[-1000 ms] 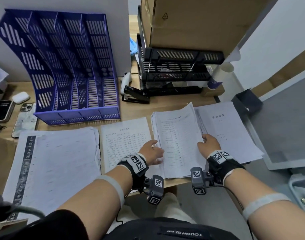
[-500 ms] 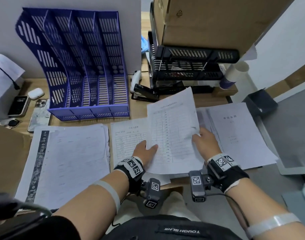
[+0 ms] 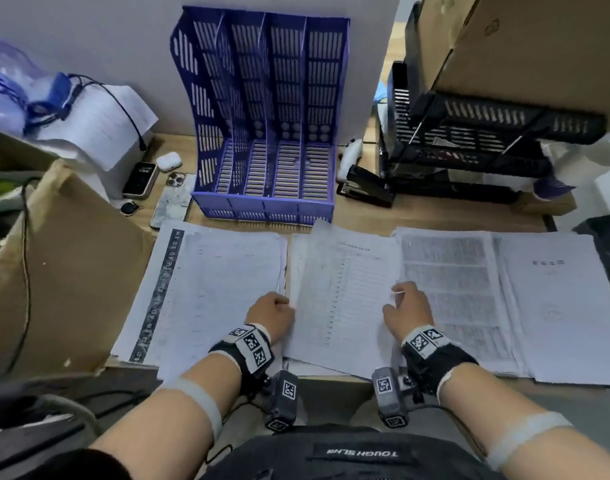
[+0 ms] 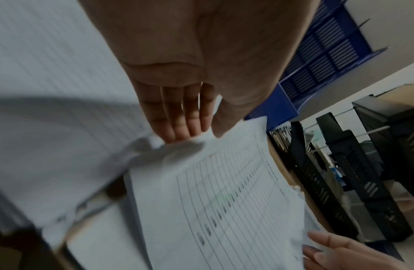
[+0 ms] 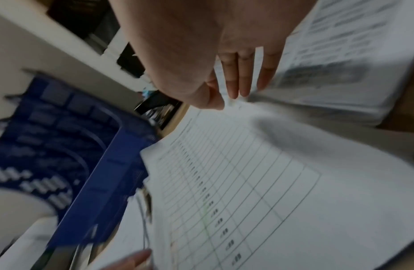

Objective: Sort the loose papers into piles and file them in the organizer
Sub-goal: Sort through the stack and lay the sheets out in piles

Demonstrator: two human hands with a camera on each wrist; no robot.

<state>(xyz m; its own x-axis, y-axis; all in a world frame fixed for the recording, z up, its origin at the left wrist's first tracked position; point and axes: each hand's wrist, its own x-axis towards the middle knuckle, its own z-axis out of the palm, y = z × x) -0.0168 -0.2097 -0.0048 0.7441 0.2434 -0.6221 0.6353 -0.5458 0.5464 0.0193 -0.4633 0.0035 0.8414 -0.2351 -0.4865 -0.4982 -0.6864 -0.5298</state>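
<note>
A sheet with a ruled table (image 3: 341, 289) lies over the middle pile on the desk. My left hand (image 3: 274, 311) pinches its left edge and my right hand (image 3: 405, 308) pinches its right edge. The left wrist view shows the left hand (image 4: 178, 118) with thumb on top of the sheet (image 4: 224, 210) and fingers below. The right wrist view shows the right hand (image 5: 231, 95) at the far edge of the sheet (image 5: 259, 182). A blue slotted organizer (image 3: 268, 133) stands empty behind. More piles lie left (image 3: 220, 289), right (image 3: 449, 289) and far right (image 3: 556, 306).
A black stapler (image 3: 365, 185) and a black tray rack (image 3: 487, 140) stand right of the organizer, under a cardboard box (image 3: 521, 46). Two phones (image 3: 140, 180) (image 3: 173, 206) lie left of it. A brown cardboard box (image 3: 64, 271) borders the left pile.
Both hands lifted the ruled sheet off the right pile, carried it left and lowered it over the middle pile. A densely printed page now shows on the right pile.
</note>
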